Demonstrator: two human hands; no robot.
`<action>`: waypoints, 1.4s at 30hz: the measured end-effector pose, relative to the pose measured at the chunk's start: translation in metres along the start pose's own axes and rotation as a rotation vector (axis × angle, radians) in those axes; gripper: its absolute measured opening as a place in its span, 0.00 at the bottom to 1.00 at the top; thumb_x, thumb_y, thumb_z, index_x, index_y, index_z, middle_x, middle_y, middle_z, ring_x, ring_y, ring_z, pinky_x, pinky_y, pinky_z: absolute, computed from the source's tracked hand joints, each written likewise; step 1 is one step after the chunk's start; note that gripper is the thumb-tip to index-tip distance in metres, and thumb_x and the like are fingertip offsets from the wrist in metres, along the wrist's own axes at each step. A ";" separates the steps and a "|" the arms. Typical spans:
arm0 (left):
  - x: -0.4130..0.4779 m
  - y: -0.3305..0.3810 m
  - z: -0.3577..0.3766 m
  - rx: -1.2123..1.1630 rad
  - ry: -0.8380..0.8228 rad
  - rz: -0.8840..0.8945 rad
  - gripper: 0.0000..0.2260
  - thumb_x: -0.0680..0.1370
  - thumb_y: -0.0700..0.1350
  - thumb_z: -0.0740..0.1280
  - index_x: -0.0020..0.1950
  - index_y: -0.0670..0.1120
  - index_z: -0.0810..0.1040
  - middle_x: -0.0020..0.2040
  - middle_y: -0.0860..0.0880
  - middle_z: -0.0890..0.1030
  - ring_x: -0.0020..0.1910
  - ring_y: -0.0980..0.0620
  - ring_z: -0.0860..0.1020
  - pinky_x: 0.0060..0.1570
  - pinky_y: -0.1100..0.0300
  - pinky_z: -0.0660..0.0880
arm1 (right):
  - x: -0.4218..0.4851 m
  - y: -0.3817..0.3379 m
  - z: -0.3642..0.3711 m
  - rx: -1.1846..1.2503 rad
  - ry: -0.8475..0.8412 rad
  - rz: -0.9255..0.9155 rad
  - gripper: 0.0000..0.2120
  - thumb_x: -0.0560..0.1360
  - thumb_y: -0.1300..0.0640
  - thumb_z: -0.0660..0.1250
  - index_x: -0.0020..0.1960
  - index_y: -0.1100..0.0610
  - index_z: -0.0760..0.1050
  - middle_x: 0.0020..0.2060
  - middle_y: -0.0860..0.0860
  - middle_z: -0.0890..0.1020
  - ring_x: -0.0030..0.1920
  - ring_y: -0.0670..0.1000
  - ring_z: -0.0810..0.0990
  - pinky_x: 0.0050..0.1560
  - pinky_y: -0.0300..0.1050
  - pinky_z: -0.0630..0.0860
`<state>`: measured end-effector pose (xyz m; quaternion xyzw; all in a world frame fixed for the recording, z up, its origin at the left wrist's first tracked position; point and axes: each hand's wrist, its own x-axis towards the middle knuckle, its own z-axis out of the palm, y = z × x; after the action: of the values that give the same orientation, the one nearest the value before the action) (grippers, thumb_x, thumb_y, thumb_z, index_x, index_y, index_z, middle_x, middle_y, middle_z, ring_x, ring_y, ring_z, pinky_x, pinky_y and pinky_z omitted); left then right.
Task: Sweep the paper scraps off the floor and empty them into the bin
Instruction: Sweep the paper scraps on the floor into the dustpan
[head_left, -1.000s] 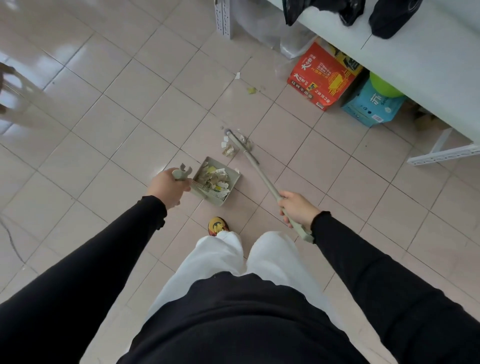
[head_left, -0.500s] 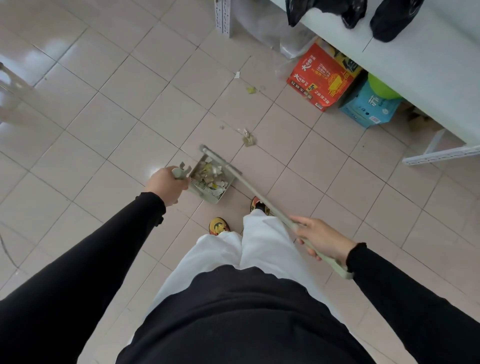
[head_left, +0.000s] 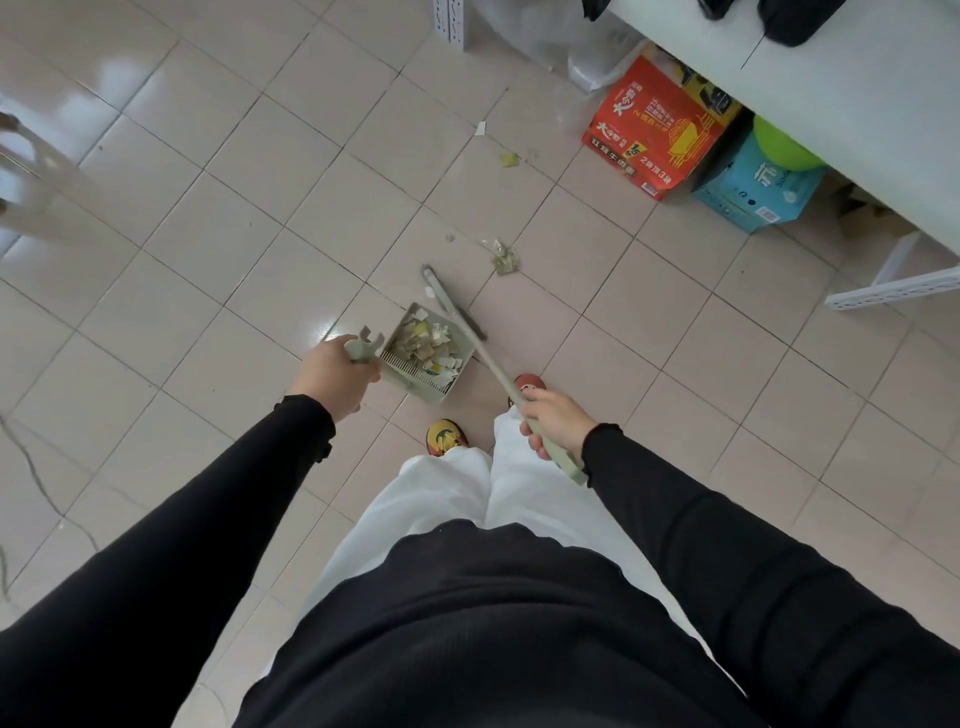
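Note:
My left hand (head_left: 332, 378) grips the handle of a grey-green dustpan (head_left: 415, 384), which holds a heap of paper scraps (head_left: 428, 347). My right hand (head_left: 555, 420) grips the handle of a grey-green broom (head_left: 457, 312). Its head lies along the pan's far right edge. A small clump of scraps (head_left: 505, 258) lies on the tiles just beyond the broom head. Two more scraps lie farther off: a yellowish one (head_left: 509, 159) and a white one (head_left: 480, 128). No bin is in view.
A white table (head_left: 852, 104) fills the upper right, with a red carton (head_left: 655, 130), a blue carton (head_left: 756, 195) and a green ball (head_left: 784, 150) beneath it. A clear plastic bag (head_left: 587, 52) sits by a table leg (head_left: 449, 21). My shoes (head_left: 444, 436) stand just behind the dustpan.
The broom first swept scraps back to the dustpan, then its head moved forward and right again. My right hand drew back, then returned forward. The dustpan stayed put.

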<state>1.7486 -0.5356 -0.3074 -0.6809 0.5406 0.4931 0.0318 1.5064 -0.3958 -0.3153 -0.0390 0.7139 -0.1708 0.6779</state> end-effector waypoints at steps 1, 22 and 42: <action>-0.002 -0.001 0.001 -0.009 0.000 -0.003 0.06 0.77 0.39 0.65 0.52 0.43 0.79 0.52 0.35 0.83 0.33 0.46 0.72 0.28 0.59 0.70 | -0.007 0.006 -0.001 0.041 -0.014 -0.008 0.20 0.82 0.61 0.55 0.74 0.56 0.66 0.33 0.54 0.70 0.20 0.46 0.66 0.20 0.35 0.62; 0.004 -0.016 -0.024 -0.166 0.076 -0.056 0.04 0.79 0.44 0.66 0.47 0.53 0.76 0.49 0.45 0.86 0.28 0.49 0.70 0.30 0.61 0.68 | 0.040 -0.127 0.047 -0.876 0.120 -0.267 0.14 0.82 0.61 0.60 0.64 0.65 0.77 0.62 0.59 0.80 0.56 0.59 0.80 0.49 0.45 0.78; 0.011 -0.026 -0.029 -0.180 0.068 -0.082 0.02 0.78 0.45 0.66 0.47 0.51 0.77 0.50 0.43 0.86 0.27 0.48 0.71 0.31 0.60 0.68 | 0.025 -0.050 -0.001 -0.694 0.048 -0.170 0.25 0.79 0.63 0.51 0.76 0.55 0.65 0.46 0.58 0.78 0.29 0.53 0.73 0.29 0.43 0.71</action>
<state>1.7860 -0.5495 -0.3134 -0.7189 0.4663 0.5147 -0.0277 1.4950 -0.4493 -0.3241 -0.3222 0.7394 0.0251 0.5906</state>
